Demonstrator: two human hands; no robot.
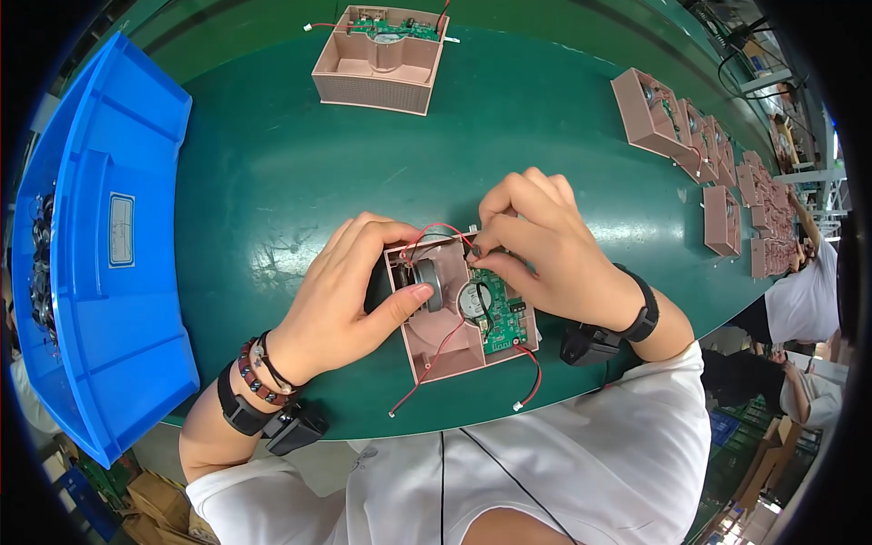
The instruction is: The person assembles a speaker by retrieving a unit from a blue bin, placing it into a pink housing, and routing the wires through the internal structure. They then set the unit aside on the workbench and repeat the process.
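1. Pink plastic is forming the open rectangular housing that is lying slightly turned near the middle of the near edge of the green, smooth-topped workbench.
2. Bare and spread, the left hand is resting its thumb on the round silver metal speaker inside the housing, while its fingers are reaching over the far-left corner; the palm is hiding the rest, so I cannot tell whether it is gripping the speaker or only pressing it.
3. Thumb and forefinger of the right hand are closing in a pinch on a small black part above the housing's far wall.
4. Thin red and black wires are arching between the two hands.
5. Beneath the right hand, a green circuit board is filling the housing's right side, with a flat round grey disc sitting at its left edge.
6. Another pink open housing is standing by the workbench's far edge, and more pink housings are lining its right end.
7. Along the left edge, a large blue plastic bin is standing.
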